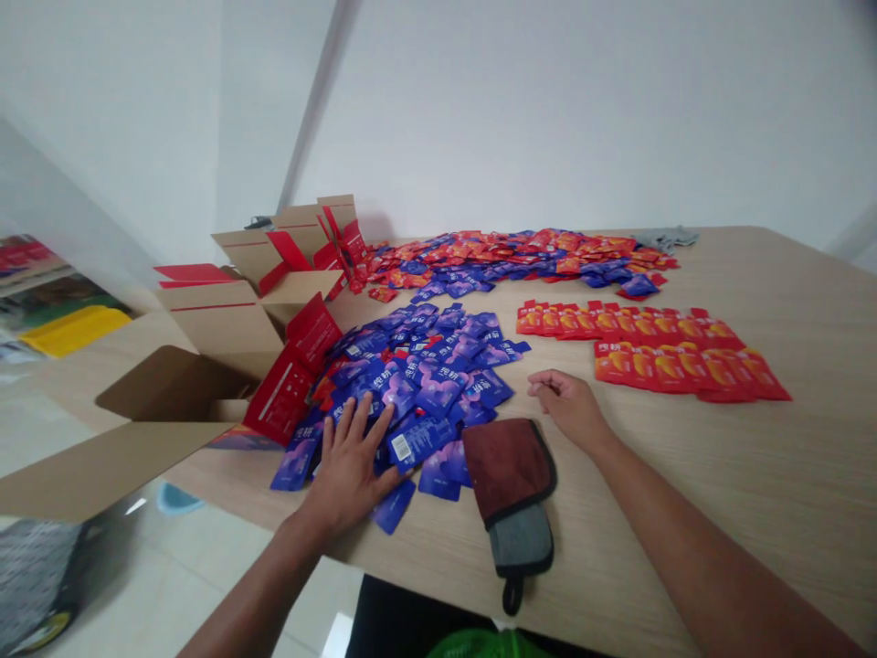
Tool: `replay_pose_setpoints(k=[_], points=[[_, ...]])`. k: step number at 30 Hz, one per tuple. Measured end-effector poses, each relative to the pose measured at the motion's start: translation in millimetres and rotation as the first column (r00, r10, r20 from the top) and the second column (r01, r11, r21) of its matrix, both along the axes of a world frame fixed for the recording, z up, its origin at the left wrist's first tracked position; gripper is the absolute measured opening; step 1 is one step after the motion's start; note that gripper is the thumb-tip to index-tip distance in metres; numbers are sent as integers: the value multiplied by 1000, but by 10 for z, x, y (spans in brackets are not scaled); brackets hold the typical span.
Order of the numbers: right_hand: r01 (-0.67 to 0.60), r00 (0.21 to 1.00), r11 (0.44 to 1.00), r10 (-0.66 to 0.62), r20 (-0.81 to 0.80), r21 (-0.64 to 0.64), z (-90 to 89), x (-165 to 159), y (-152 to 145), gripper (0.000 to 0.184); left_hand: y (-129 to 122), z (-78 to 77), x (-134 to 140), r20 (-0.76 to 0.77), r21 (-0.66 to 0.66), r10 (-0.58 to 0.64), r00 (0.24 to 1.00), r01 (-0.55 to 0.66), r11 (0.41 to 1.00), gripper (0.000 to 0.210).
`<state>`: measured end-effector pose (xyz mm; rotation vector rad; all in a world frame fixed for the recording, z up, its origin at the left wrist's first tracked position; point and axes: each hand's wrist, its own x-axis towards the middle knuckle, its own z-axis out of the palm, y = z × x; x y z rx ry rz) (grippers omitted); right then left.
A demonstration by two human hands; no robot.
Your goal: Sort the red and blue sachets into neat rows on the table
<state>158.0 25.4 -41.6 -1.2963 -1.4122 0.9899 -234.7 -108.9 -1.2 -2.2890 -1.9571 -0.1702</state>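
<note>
My left hand point(353, 461) lies with its fingers spread on the near left side of a heap of blue sachets point(438, 388). A few red sachets show among the blue ones. My right hand point(572, 409) is curled over the table to the right of the heap, its fingers drawn together and nothing visible in them. Just beyond it, red-orange sachets lie overlapping in two rows, a far row point(620, 322) and a nearer row point(685, 368). Between my forearms rests a brown and grey cloth mitt point(511, 471) with black edging, touching the heap's near edge.
Open cardboard boxes with red flaps, a near one point(223, 329) and a farther one point(308, 242), stand at the left. A long mixed pile of red and blue sachets point(507, 256) runs along the back. Grey cloth point(668, 239) lies beside it. The wooden table point(808, 493) meets the wall.
</note>
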Motion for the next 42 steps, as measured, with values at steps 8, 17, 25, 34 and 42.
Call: replay_pose_setpoints(k=[8,17,25,34,42], points=[[-5,1000,1000,6,-6,19,-50,52,7,28,633,66,-94,-5,-8,-18,1000,18,1000,88],[-121,989,988,110,103,100,-114,1,31,26,785,453,-132,75,-82,-92,993,99,992,79],[-114,991,989,106,80,93,-79,-6,17,24,1622,385,1479,110,-71,-512,852,520,851,60],[-61,997,998,62,-51,23,-14,19,22,25,2091,57,1750,-57,-85,-366,929,361,929,59],[-66,997,998,67,-30,6,-35,2,31,25,2109,237,1187,17,-86,-344,939,345,935,54]])
